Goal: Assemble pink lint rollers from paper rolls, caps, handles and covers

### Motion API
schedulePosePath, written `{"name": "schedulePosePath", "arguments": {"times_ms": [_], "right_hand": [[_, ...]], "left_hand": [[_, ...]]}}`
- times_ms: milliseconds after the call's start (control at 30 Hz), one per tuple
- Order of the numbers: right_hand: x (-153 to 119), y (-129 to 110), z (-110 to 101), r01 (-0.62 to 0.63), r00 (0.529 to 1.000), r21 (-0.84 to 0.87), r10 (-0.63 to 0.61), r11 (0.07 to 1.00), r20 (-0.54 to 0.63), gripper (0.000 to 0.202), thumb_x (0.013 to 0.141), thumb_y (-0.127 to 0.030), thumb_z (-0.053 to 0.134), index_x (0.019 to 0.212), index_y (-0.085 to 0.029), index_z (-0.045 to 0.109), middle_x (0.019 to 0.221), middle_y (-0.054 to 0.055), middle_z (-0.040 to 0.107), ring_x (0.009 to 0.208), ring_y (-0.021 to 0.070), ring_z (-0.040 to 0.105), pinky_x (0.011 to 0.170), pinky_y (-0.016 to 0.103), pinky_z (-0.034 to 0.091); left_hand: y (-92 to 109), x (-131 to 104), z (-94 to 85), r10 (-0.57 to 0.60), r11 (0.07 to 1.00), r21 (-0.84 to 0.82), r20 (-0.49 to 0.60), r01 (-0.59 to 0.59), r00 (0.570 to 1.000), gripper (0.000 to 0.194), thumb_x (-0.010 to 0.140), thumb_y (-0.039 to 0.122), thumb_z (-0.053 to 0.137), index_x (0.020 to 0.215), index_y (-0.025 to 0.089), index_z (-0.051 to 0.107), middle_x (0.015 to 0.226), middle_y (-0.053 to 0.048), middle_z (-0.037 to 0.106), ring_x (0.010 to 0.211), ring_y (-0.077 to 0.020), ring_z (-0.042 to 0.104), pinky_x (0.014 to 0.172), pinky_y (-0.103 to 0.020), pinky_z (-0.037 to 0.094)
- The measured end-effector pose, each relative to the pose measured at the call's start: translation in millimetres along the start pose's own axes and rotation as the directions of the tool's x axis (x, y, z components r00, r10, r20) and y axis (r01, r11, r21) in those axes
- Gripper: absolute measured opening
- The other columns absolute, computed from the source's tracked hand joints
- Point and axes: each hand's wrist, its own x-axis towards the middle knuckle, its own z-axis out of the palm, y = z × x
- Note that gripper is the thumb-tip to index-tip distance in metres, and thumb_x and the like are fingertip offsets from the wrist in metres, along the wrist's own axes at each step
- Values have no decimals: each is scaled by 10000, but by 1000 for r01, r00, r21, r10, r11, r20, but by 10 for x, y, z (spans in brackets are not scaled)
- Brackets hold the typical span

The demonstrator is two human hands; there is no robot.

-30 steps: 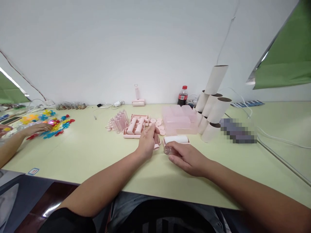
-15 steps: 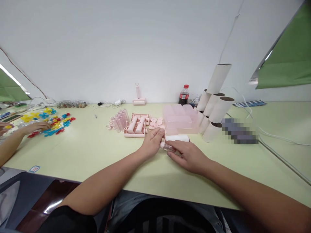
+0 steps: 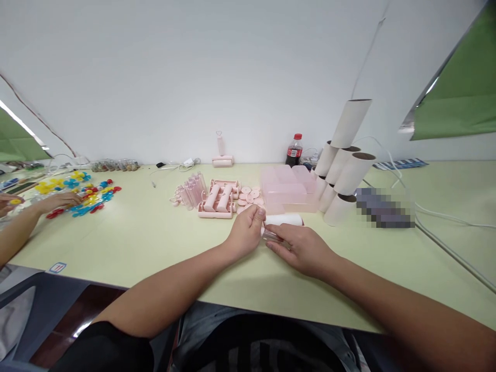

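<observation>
My right hand (image 3: 300,248) is closed around a clear, pinkish lint roller handle (image 3: 270,235), its fingers laid along the tube. Pressed against the handle's left end, my left hand (image 3: 246,230) is pinched shut with the thumb on top, and its fingers hide that end. Just behind both hands lies a white paper roll (image 3: 284,220); whether it is joined to the handle I cannot tell. Pink discs (image 3: 250,196) lie scattered beyond my left hand. Left of them are pink roller frames and covers (image 3: 219,199), then a cluster of clear pink handles (image 3: 191,190).
Pink translucent covers (image 3: 289,188) are stacked behind the roll, beside a pyramid of white cardboard-core rolls (image 3: 354,173). An assembled lint roller (image 3: 222,161) and a cola bottle (image 3: 294,150) stand by the wall. Cables cross the right side. At left, another person's hand (image 3: 62,200) touches colourful plastic pieces.
My left hand has shifted slightly right and now covers the handle's pale end, which showed before. My right hand keeps its grip. The view has tilted very slightly.
</observation>
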Motion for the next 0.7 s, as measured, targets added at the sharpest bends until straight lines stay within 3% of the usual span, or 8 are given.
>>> {"name": "schedulePosePath", "arguments": {"times_ms": [300,700], "right_hand": [[-12,-1,20,27,999,-29,-27,999,17,383,970,-371,464,1243,-145,611,900,103,732,758,219,668,650,329,509],[-2,-48,-3,-3,999,71,1,997,36,395,964,-365,468,1258,-140,608,910,108,734,735,211,657,654,321,500]], "left_hand": [[44,-98,75,-5,1000,-12,-120,4,993,375,990,435,323,702,210,404,663,12,467,656,-149,443,633,-277,355],[63,-139,88,15,1000,3,-148,-15,989,339,995,390,335,715,212,404,666,16,487,640,-143,444,627,-270,347]]}}
